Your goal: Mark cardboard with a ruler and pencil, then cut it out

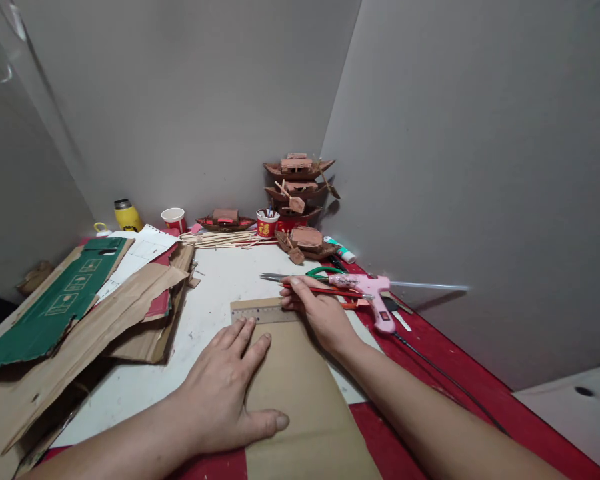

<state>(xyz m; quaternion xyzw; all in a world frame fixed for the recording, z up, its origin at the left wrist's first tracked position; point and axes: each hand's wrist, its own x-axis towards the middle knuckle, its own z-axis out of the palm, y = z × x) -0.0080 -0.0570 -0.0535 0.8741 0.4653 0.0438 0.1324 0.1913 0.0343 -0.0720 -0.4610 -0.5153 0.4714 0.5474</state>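
A long piece of brown cardboard (300, 387) lies before me, with a clear ruler (253, 313) across its far end. My left hand (230, 380) lies flat on the cardboard, fingers spread, with its fingertips at the ruler's near edge. Between the fingers of my right hand (317, 310) is a slim red pencil (343, 293), its back end pointing right. That hand rests at the ruler's right end, and its fingers partly cover the ruler. Just beyond it are scissors with green handles (325, 271) and a pink glue gun (380, 300).
Cardboard scraps (95, 327) and a green cardboard piece (55, 300) are piled at left. Thin wooden sticks (220, 239), a paper cup (174, 218), a yellow bottle (128, 217) and several model boats (307, 243) line the back. The glue gun's cord (440, 373) runs along the right.
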